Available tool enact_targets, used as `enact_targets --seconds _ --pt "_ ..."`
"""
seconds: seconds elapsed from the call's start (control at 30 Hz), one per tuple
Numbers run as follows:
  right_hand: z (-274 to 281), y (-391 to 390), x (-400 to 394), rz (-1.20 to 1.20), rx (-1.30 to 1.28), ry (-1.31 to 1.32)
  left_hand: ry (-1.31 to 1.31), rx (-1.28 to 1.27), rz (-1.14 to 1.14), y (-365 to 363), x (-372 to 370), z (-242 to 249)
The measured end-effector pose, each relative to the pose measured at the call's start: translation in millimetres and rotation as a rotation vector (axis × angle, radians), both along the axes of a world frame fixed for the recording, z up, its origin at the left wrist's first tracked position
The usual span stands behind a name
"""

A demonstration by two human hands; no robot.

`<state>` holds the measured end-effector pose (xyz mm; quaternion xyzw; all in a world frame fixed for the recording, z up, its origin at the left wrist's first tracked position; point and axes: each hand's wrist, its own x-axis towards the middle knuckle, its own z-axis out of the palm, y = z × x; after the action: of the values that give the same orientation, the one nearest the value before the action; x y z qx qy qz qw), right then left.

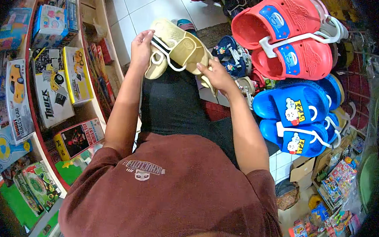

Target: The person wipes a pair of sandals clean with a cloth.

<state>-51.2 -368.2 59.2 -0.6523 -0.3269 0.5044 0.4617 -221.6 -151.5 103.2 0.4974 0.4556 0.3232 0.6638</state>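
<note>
A pair of beige sandals (187, 48) is held up above my lap, joined by a white plastic shoe hanger (175, 67). My left hand (140, 49) is closed, its fingertips pinching the hanger beside one sandal's edge. At the other end, my right hand (218, 78) grips a beige sandal, thumb on top and the other fingers mostly hidden underneath. The second beige sandal (156, 68) hangs lower, close to my left wrist. Just beyond my right hand are dark blue clogs (230, 56) with small decorations.
Red clogs (285, 35) and blue slides (296, 110) hang on white hangers at the right. To the left, a shelf (96, 102) carries boxed toys, including a truck box (52, 86). An open cardboard box (303, 169) and packaged goods (339, 182) are at lower right.
</note>
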Motion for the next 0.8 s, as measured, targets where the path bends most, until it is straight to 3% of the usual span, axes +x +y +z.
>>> enact_targets --seconds 0.1,0.23,0.33,0.57,0.8 --pt "13 0 -6 0.077 -0.024 0.361 -0.141 -0.011 0.049 0 -8 -6" --pt "4 10 -15 -0.09 -0.057 0.662 -0.179 -0.083 0.032 4 -17 -9" --pt "10 14 -23 -0.266 0.018 0.75 -0.073 0.02 -0.105 7 -16 -8" --pt "-1 18 -28 -0.34 0.01 0.722 0.058 0.036 -0.297 13 -19 -8" --pt "-30 22 -14 -0.52 0.059 0.825 0.045 0.099 -0.09 41 -21 18"
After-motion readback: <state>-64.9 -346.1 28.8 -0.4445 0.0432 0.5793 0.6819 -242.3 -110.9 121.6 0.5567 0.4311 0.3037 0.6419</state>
